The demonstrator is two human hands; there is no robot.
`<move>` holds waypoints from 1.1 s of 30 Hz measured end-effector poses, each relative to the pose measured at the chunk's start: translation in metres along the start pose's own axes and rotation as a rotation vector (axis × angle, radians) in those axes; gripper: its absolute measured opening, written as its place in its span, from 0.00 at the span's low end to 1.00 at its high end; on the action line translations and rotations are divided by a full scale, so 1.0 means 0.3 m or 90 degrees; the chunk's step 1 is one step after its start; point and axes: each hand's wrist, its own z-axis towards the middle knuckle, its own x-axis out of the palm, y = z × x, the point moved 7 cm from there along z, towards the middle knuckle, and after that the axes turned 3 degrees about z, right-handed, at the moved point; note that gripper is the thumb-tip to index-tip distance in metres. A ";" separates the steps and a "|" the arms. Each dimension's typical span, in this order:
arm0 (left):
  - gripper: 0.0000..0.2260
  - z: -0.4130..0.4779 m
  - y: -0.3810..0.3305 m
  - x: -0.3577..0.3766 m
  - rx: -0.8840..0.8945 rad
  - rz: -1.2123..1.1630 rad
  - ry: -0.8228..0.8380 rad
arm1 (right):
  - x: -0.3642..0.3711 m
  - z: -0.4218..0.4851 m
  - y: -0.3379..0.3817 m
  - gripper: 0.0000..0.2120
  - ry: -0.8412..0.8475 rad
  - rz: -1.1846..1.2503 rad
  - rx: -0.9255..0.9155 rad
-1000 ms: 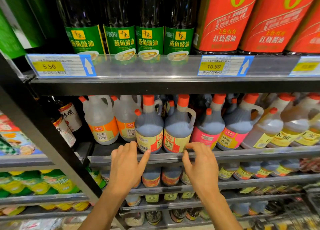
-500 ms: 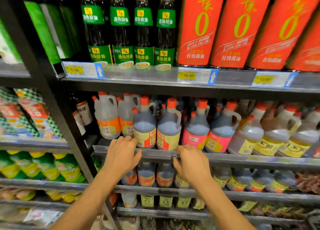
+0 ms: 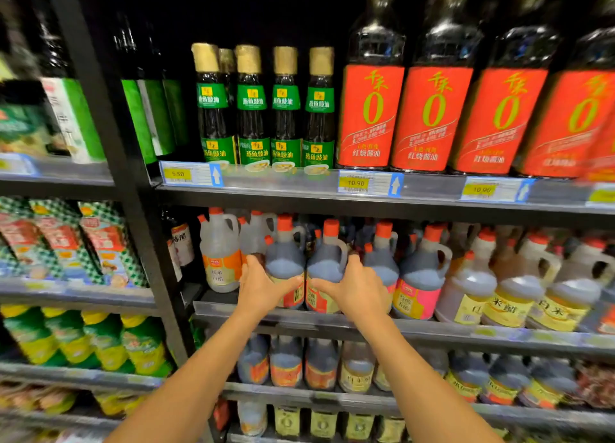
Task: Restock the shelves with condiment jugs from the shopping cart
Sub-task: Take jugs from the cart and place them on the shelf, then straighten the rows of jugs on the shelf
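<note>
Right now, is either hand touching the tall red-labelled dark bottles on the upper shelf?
No, left hand and right hand both grip dark orange-capped plastic jugs one shelf below the red-labelled bottles.

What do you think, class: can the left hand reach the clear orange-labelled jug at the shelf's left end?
Probably yes: the clear jug stands at the front of the shelf, right beside the left hand, nothing before it. But that hand grips a dark jug and must release it first.
</note>
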 end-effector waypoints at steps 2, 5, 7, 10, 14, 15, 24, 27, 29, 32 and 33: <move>0.45 -0.053 -0.074 -0.035 0.009 -0.003 -0.020 | 0.015 0.007 -0.012 0.38 -0.003 0.017 0.021; 0.35 -0.078 -0.113 -0.056 0.019 0.008 -0.018 | 0.036 0.026 -0.036 0.34 -0.006 0.091 0.029; 0.30 -0.071 -0.109 -0.056 0.025 -0.001 0.003 | 0.043 0.035 -0.050 0.31 0.017 0.140 0.024; 0.27 -0.057 -0.087 -0.052 0.015 -0.015 0.048 | 0.051 0.042 -0.067 0.32 0.052 0.194 0.019; 0.29 -0.059 -0.078 -0.047 0.032 -0.040 0.076 | 0.049 0.022 -0.072 0.36 -0.028 0.165 0.013; 0.29 -0.067 -0.086 -0.044 0.037 -0.054 0.072 | 0.045 0.014 -0.070 0.35 -0.063 0.137 0.016; 0.24 -0.078 -0.095 -0.043 0.059 -0.088 0.023 | 0.054 0.013 -0.076 0.35 -0.090 0.134 0.052; 0.21 -0.072 -0.095 -0.045 0.075 -0.101 0.041 | 0.060 0.010 -0.076 0.35 -0.091 0.174 0.042; 0.21 -0.070 -0.094 -0.046 0.086 -0.100 0.049 | 0.068 -0.005 -0.066 0.36 -0.106 0.185 0.026; 0.20 -0.074 -0.095 -0.044 0.089 -0.094 0.057 | 0.071 -0.044 -0.058 0.35 -0.158 0.217 0.002; 0.19 -0.076 -0.091 -0.045 0.088 -0.084 0.053 | 0.067 -0.060 -0.059 0.34 -0.178 0.233 0.000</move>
